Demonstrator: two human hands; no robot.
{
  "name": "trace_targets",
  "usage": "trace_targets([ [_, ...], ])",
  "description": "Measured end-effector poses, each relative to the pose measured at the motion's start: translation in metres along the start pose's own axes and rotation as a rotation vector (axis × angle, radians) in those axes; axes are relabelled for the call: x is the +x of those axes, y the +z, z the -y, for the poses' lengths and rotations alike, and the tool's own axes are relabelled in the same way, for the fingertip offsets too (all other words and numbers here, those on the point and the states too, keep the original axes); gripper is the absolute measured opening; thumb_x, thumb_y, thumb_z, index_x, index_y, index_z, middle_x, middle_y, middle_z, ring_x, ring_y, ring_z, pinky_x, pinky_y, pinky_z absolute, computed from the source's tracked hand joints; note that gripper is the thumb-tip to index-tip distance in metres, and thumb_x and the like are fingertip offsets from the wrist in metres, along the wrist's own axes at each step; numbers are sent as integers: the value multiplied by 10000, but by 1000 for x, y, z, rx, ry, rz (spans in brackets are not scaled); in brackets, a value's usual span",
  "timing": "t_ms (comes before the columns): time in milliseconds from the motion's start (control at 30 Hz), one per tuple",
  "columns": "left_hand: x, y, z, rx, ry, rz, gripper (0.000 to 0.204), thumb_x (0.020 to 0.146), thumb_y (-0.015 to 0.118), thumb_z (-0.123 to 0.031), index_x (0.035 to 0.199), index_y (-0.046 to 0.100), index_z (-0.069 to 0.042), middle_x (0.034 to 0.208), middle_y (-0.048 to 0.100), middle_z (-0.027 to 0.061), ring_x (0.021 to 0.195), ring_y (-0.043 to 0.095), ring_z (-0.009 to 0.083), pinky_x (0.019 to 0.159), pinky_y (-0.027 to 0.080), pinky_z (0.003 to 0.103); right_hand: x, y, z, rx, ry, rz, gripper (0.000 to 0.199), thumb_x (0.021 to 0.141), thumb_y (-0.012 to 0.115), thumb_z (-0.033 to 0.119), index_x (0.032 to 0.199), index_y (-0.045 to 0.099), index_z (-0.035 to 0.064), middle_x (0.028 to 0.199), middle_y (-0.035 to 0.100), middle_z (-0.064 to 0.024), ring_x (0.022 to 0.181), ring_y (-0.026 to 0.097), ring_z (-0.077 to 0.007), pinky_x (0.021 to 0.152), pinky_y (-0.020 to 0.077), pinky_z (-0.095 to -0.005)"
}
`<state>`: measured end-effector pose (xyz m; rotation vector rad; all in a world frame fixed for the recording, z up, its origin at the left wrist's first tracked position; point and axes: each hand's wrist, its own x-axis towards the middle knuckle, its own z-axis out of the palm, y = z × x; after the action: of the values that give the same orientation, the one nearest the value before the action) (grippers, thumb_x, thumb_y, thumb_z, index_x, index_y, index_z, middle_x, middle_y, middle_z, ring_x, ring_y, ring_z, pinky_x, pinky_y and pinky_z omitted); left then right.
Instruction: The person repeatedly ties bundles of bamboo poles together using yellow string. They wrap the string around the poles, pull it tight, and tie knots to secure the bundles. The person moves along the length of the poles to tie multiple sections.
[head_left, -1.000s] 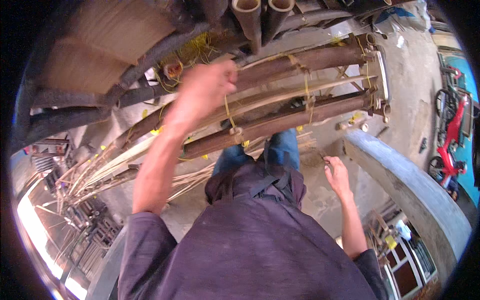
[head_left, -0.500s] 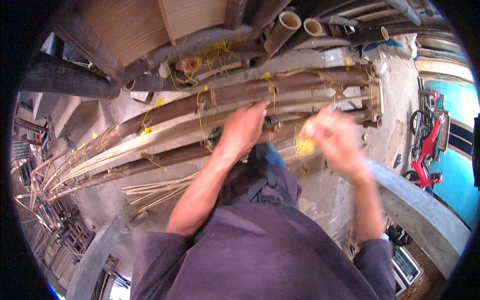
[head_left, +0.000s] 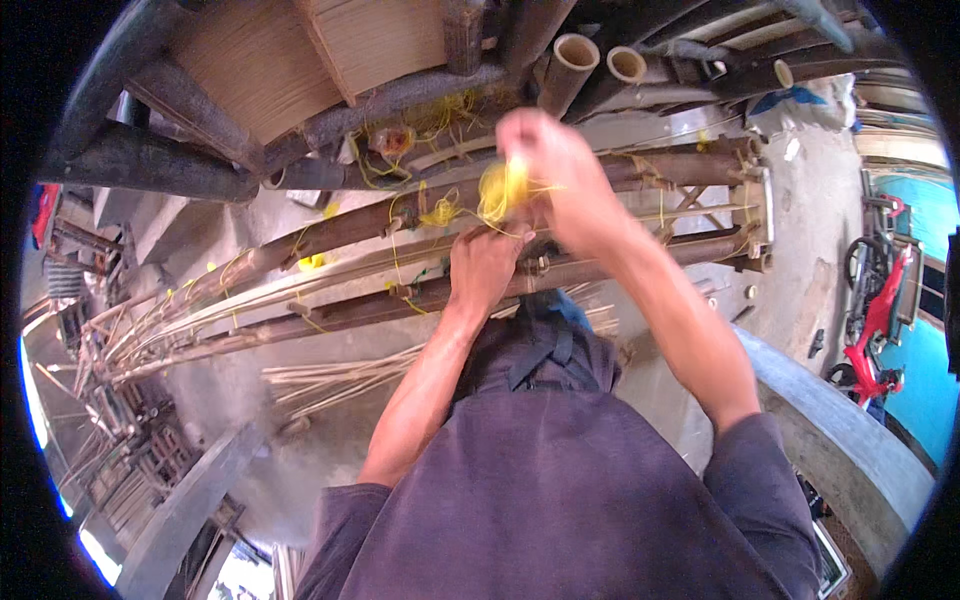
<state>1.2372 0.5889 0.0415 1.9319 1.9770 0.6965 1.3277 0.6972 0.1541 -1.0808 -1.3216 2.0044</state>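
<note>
A long frame of dark bamboo poles lies across in front of me, its far pole (head_left: 350,222) and near pole (head_left: 440,294) roughly parallel. Thin bamboo strips (head_left: 260,297) run lengthwise between them. My left hand (head_left: 483,266) is closed over the strips near the middle, fingertips partly hidden. Above and beyond it, my right hand (head_left: 555,165) is raised over the far pole, blurred, its fingers closed on a bundle of yellow twine (head_left: 500,193). Strands trail from the bundle down toward my left hand. Other yellow twine ties (head_left: 438,212) hang on the frame.
Behind the frame stands dark bamboo furniture with a slatted panel (head_left: 390,45) and open pole ends (head_left: 575,52). Loose strips (head_left: 340,380) lie on the floor nearer me. A concrete ledge (head_left: 840,430) and a red motorcycle (head_left: 880,310) are at the right.
My right hand has swung left and away from me with the yellow twine, from the right of the frame to over the far pole. My left hand stays on the strips.
</note>
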Motion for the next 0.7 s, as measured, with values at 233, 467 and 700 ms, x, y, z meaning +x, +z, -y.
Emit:
trace_targets([
  [233,38,-32,-20,-904,-390,332,437,940,508,-453,1019,656,-50,908,693,91,851,665,204,783,511,366,-76,-7,-178,-702,-293,392,183,842,537,149,1020,542,106,737,633,-195,728,631,-406,644,494,-505],
  [467,148,43,37,-989,-687,420,319,945,482,-372,738,436,-134,651,345,-71,518,289,59,472,241,220,-84,-30,-169,-854,-438,565,259,676,635,129,929,632,77,890,639,-153,878,615,-322,707,518,-406],
  [700,163,27,90,-526,-297,734,575,934,467,-540,1174,589,-32,1102,641,103,948,624,188,863,472,334,-43,-96,-68,-1487,-385,155,294,705,673,101,995,631,81,882,635,-122,801,622,-335,693,524,-407],
])
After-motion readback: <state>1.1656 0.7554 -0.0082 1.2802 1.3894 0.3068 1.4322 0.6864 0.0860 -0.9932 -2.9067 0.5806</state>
